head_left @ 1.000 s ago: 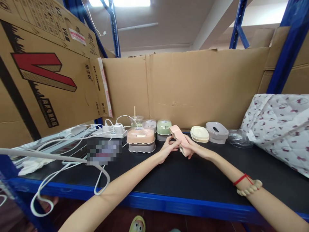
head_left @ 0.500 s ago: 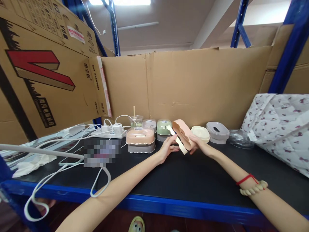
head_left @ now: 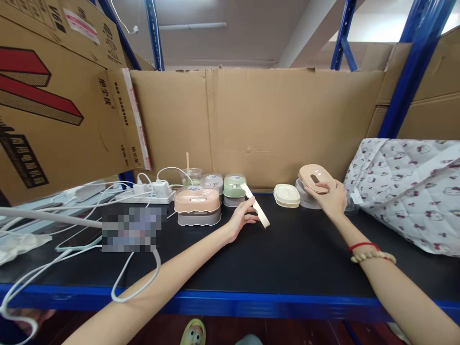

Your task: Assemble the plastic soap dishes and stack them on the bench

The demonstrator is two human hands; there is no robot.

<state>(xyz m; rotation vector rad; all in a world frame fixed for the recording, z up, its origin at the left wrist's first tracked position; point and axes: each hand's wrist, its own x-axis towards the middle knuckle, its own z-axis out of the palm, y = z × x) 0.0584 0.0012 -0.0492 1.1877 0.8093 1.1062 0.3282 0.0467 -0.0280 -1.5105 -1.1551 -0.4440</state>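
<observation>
My left hand (head_left: 245,218) is closed on a long, narrow cream plastic strip (head_left: 257,209), held tilted above the black table. My right hand (head_left: 332,197) grips a peach box part (head_left: 312,173) with a dark oval slot in its top. That part is right over a grey box (head_left: 306,197), overlapping it in view; I cannot tell whether they touch. To the left of it lies a cream lid stack (head_left: 286,195). Near my left hand stand a green lunch box (head_left: 234,187) and a peach-and-grey lunch box (head_left: 198,203), with a lilac box (head_left: 212,182) behind.
White cables and a power strip (head_left: 158,193) crowd the left side, with a phone (head_left: 79,238) nearby. A lidded plastic cup (head_left: 193,176) stands at the back. A white patterned bag (head_left: 406,191) fills the right. A cardboard panel (head_left: 258,124) closes off the rear.
My right hand has carried the peach part away from the cream strip, rightward to above the grey box. My left hand keeps the strip. The whole view has shifted slightly.
</observation>
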